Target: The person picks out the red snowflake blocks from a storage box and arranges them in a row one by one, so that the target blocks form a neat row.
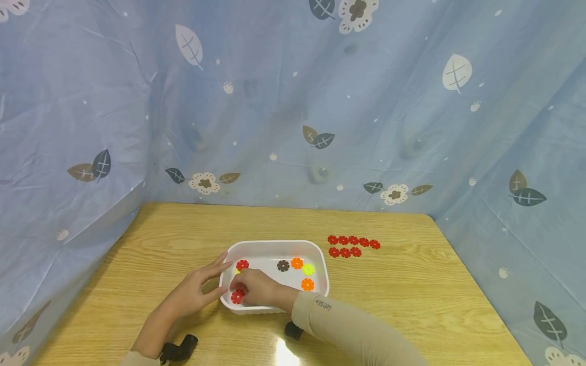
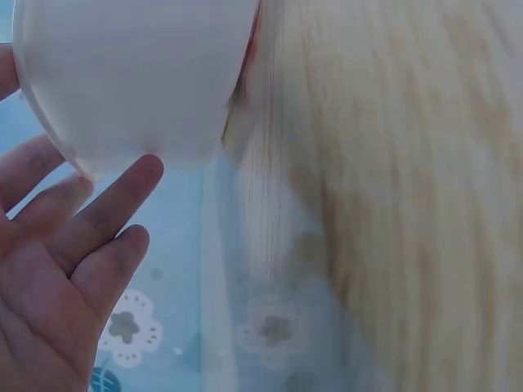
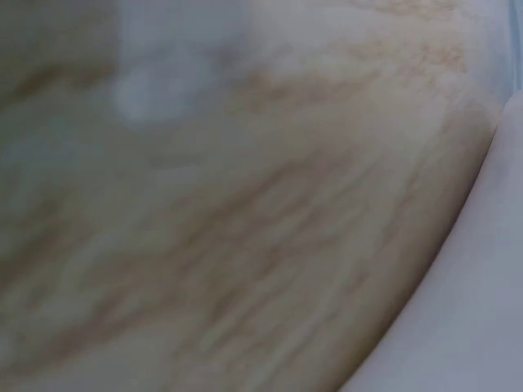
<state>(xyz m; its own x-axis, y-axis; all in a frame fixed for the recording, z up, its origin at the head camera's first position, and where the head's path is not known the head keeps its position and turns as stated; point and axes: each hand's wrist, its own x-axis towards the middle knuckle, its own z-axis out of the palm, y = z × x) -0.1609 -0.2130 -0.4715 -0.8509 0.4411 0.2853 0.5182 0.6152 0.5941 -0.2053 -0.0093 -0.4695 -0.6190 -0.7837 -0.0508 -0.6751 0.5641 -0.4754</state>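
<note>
A white plastic tray (image 1: 274, 243) with rounded corners stands on the table and holds several small flower-shaped notched discs. My left hand (image 1: 197, 292) is at its left end, fingers spread and fairly straight, touching the rim. In the left wrist view the fingers (image 2: 110, 208) lie against the tray's outer wall (image 2: 139, 90). My right hand (image 1: 258, 287) reaches inside, fingers bent down beside a red disc (image 1: 237, 296); whether they pinch it is hidden. Another red disc (image 1: 242, 264) partly covers a yellow one just behind this hand. The right wrist view shows no fingers.
At the tray's right end lie a brown disc (image 1: 283, 266), orange discs (image 1: 308, 284) and a yellow-green disc (image 1: 308, 270). Red discs (image 1: 353, 240) form two rows on the wooden table (image 1: 403, 284), right of the tray. A patterned blue cloth (image 1: 274, 101) encloses the back and sides.
</note>
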